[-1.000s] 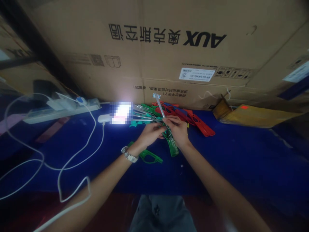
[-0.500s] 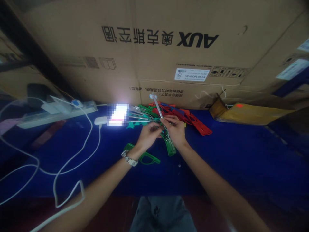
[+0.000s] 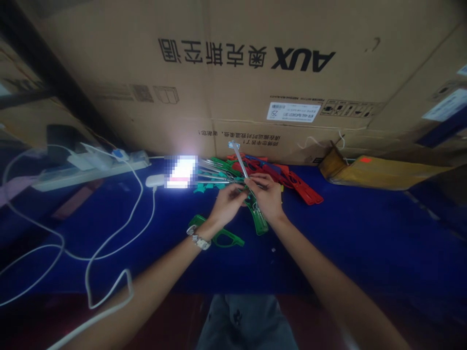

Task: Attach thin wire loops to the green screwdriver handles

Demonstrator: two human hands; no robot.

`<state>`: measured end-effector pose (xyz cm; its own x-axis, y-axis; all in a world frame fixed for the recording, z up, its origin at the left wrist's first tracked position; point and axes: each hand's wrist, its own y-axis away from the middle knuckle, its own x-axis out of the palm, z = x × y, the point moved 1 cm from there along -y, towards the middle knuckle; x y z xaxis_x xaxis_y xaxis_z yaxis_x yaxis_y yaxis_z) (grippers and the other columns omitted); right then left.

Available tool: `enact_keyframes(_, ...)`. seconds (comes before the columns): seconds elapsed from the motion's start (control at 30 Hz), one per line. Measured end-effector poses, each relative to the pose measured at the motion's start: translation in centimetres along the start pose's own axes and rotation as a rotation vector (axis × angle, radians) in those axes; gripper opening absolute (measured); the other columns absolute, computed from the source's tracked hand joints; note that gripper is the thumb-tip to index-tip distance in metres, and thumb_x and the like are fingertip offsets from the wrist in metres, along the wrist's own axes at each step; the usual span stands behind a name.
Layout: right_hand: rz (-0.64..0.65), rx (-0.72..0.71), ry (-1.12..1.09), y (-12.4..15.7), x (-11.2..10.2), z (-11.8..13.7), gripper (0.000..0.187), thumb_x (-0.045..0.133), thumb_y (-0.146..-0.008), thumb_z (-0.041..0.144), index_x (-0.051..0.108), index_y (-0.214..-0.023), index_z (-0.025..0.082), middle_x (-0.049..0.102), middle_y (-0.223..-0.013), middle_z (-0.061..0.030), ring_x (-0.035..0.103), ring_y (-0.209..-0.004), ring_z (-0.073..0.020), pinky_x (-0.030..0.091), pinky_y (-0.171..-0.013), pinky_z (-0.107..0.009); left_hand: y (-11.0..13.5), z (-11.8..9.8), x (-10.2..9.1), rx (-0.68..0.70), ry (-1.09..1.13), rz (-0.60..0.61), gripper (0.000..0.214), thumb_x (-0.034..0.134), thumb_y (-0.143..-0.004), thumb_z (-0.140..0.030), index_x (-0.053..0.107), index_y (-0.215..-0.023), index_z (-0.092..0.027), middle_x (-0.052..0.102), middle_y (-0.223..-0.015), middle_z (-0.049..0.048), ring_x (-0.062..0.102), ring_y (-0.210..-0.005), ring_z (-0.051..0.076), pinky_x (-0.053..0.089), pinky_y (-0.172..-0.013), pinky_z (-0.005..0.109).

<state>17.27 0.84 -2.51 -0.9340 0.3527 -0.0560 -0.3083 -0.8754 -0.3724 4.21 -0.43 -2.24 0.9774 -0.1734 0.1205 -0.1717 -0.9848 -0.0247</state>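
My right hand (image 3: 268,197) is closed around a green plastic handle (image 3: 260,221) with a thin metal rod (image 3: 239,158) that sticks up and away from it. My left hand (image 3: 228,204), with a watch on the wrist, pinches the same piece from the left, fingers pressed together at the point where rod and handle meet. A second green handle (image 3: 222,238) lies flat on the blue cloth (image 3: 346,233) just below my left wrist. Behind my hands lies a pile of green and teal pieces with metal rods (image 3: 215,172) and red handles (image 3: 299,187).
A large AUX cardboard box (image 3: 255,73) stands along the back of the table. At the left lie a white power strip (image 3: 87,165) with plugs and looping white cables (image 3: 109,243). A bright, blurred screen (image 3: 180,171) glows beside the pile. A yellow-brown packet (image 3: 379,172) lies at the right.
Both hands stay together on the green handle and rod; only small shifts of the view show between the frames.
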Motion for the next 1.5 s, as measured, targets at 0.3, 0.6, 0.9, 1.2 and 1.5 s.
enact_keyframes(0.3,0.003,-0.012,0.027,-0.1,-0.3,0.0,0.016,0.078,-0.072,0.040,0.080,-0.076,0.024,0.071,-0.094,-0.0052,0.067,-0.093,-0.0220,0.053,-0.092,-0.041,-0.1,0.1,-0.2,-0.002,0.030,0.047,0.032,0.083,-0.069,-0.027,0.066,-0.094,-0.016,0.065,-0.080,-0.0004,0.063,-0.074,0.013,0.057,-0.064,0.025)
enact_keyframes(0.6,-0.022,0.000,0.018,-0.3,-0.4,-0.2,0.017,0.078,-0.071,0.040,0.080,-0.076,0.024,0.071,-0.093,-0.0051,0.067,-0.091,-0.0217,0.055,-0.088,-0.039,-0.5,0.0,-0.5,-0.143,0.221,0.106,0.016,0.074,-0.079,-0.028,0.069,-0.085,-0.014,0.065,-0.077,0.0003,0.062,-0.067,0.010,0.057,-0.072,0.027)
enact_keyframes(0.9,-0.035,0.029,-0.005,-0.7,-0.7,-0.4,0.017,0.079,-0.071,0.039,0.079,-0.076,0.023,0.069,-0.094,-0.0058,0.066,-0.093,-0.0220,0.053,-0.091,-0.042,-1.5,-1.0,-2.3,0.016,0.103,-0.096,0.031,0.087,-0.065,-0.030,0.067,-0.084,-0.015,0.065,-0.069,-0.0029,0.064,-0.064,0.010,0.059,-0.070,0.026)
enact_keyframes(1.2,-0.058,0.011,-0.041,-0.7,-0.6,-0.6,0.016,0.079,-0.070,0.037,0.079,-0.074,0.022,0.068,-0.091,-0.0059,0.067,-0.089,-0.0217,0.053,-0.088,-0.041,-0.2,-1.1,-1.1,0.156,-0.204,0.031,0.024,0.080,-0.074,-0.038,0.076,-0.087,-0.018,0.067,-0.083,0.0024,0.060,-0.072,0.013,0.052,-0.065,0.025)
enact_keyframes(1.5,-0.062,-0.008,-0.006,-0.4,-0.3,0.0,0.013,0.078,-0.070,0.036,0.079,-0.073,0.023,0.070,-0.090,-0.0047,0.066,-0.089,-0.0208,0.054,-0.089,-0.040,-0.5,0.2,-0.7,0.277,-0.249,-0.056,0.018,0.078,-0.076,-0.035,0.077,-0.081,-0.018,0.068,-0.089,0.0053,0.064,-0.079,0.017,0.054,-0.070,0.030)
